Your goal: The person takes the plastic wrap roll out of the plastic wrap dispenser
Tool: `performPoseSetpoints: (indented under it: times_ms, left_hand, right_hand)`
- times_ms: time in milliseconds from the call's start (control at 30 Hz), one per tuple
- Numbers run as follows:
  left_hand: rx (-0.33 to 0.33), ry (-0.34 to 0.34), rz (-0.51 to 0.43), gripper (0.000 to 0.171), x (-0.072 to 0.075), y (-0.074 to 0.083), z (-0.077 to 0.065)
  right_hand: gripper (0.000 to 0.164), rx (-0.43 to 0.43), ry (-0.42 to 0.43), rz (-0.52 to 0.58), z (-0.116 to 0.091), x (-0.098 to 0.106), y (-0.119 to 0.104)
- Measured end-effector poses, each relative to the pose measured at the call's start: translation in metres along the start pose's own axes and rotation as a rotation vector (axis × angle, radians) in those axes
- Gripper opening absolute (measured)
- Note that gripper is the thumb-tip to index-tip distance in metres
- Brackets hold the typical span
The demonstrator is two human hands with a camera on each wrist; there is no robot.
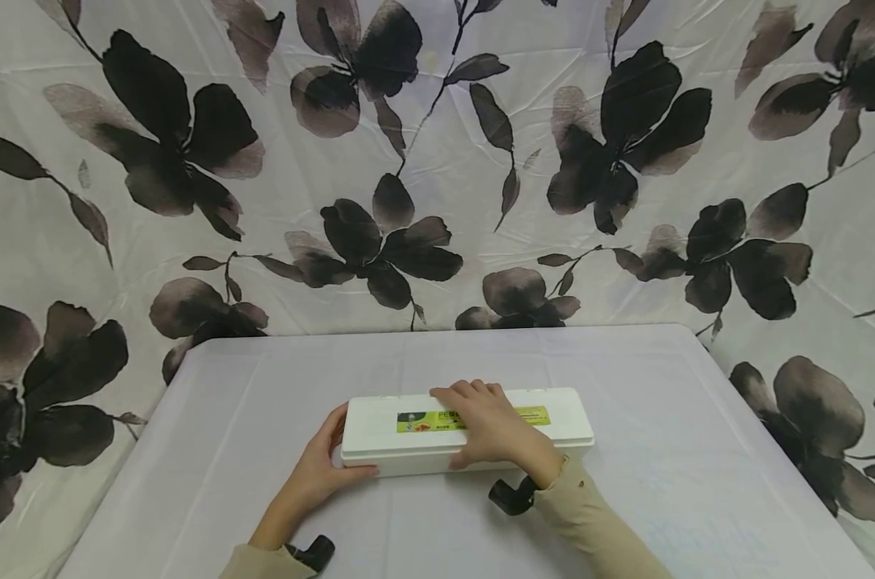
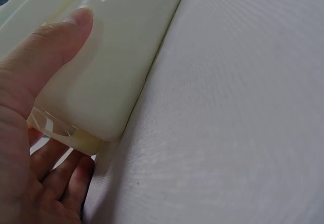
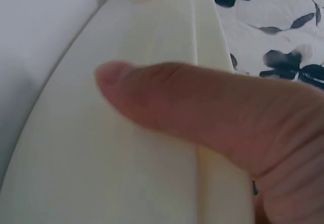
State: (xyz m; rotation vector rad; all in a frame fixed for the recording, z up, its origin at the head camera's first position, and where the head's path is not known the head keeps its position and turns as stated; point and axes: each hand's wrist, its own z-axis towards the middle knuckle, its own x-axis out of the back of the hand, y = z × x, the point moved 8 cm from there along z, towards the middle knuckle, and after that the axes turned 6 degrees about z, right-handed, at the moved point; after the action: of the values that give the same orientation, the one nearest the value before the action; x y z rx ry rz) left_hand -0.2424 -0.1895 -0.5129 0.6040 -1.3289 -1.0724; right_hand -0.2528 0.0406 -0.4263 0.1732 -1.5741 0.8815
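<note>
- A long white plastic box (image 1: 408,452) lies near the middle of a table covered with a white cloth (image 1: 423,535), its long side facing the person.
- Its white lid (image 1: 372,418) sits on top, bearing a yellow-green label (image 1: 417,423) that is partly hidden by fingers.
- The left hand (image 1: 320,468) grasps the box's left end: the thumb lies on the front wall, and the other fingers reach round the short end.
- The right hand (image 1: 491,430) grasps the box right of its middle, fingers over the lid and label, thumb against the front wall.
- Both forearms wear beige sleeves (image 1: 597,519), with a small black device (image 1: 511,496) at each wrist.
- Behind the table hangs a pale curtain (image 1: 474,193) printed with large dark flowers and leaves.
</note>
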Motion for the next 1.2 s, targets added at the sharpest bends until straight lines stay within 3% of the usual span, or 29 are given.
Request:
performPoseSetpoints:
  times_ms: [333,600,900,1200]
  left_hand:
    - [-0.024,0.007,0.014,0.105,0.001,-0.001,-0.002]
    - [-0.126,0.026,-0.085,0.102,0.004,0.01,-0.002]
    - [-0.088,0.01,-0.005,0.112,0.004,0.007,0.003]
    - [-0.037,0.003,0.005,0.111,0.002,0.003,0.006]
  right_hand:
    - [0.099,0.02,0.005,-0.034,0.01,-0.005,-0.004]
    - [0.097,0.013,0.003,-0.034,0.01,-0.005,-0.004]
    - [0.096,0.027,0.014,-0.048,0.011,-0.004,-0.005]
    - [0.094,0.056,0.014,-0.082,0.011,-0.003,-0.006]
